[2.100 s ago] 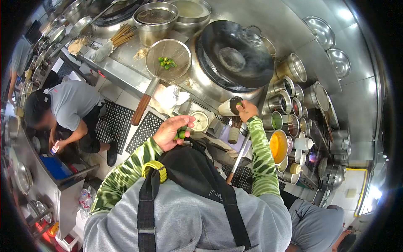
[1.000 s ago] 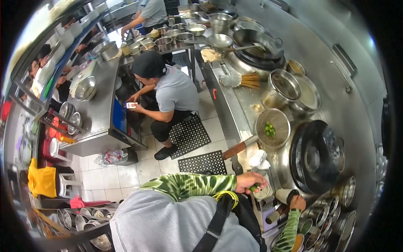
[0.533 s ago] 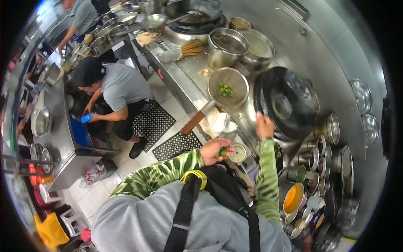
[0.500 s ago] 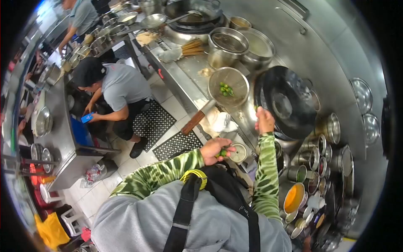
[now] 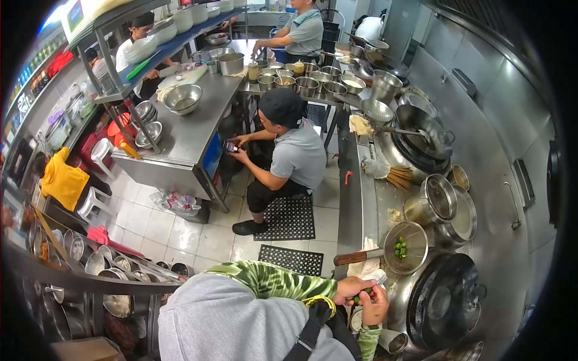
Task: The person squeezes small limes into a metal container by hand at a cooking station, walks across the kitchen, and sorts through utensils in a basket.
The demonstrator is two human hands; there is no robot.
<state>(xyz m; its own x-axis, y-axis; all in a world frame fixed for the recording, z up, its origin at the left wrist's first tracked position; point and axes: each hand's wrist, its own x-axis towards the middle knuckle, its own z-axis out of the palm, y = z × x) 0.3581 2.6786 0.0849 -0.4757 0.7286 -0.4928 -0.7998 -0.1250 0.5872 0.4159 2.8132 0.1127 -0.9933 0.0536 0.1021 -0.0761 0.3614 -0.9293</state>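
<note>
Close together at the lower right, my left hand (image 5: 354,290) is closed on small green fruits, and my right hand (image 5: 373,305) meets it with bent fingers at the fruits. A small shiny thing shows at the fingertips, too small to name. Just beyond them lies a mesh strainer (image 5: 420,240) with a wooden handle (image 5: 351,258), and several green pieces (image 5: 400,247) rest inside it. A white cloth (image 5: 365,269) is under the handle. Right of my hands sits a black wok (image 5: 442,301).
A crouching person (image 5: 295,150) holds a phone on the floor side, left of the stove counter (image 5: 352,204). Metal pots (image 5: 430,201) and bundled sticks (image 5: 399,176) stand along the counter. A steel table (image 5: 198,129) is at the left. More people are farther back.
The view has swung left and up toward the room. My hands, apart before, are now together at the green fruits. The crouching person's phone is turned differently.
</note>
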